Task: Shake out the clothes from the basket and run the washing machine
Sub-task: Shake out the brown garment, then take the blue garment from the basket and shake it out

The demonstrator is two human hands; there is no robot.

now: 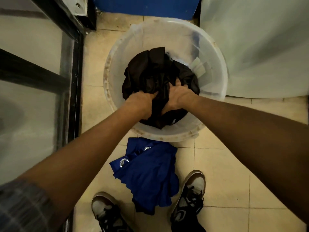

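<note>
Left hand (142,104) and right hand (178,96): both closed, fingers curled into the crumpled dark brown-black garment (155,76), gripping its near folds. Garment lies inside the round translucent white plastic basket (215,67), rim stained, standing on beige floor tiles (222,164). A pleated blue eyelet curtain (150,174) lies on the tiles just before the basket, between two sneakers.

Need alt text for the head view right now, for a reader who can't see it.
Both hands, left hand and right hand, grip a dark garment inside a translucent round basket on a tiled floor. A blue cloth with metal eyelets lies between the person's shoes.
</note>
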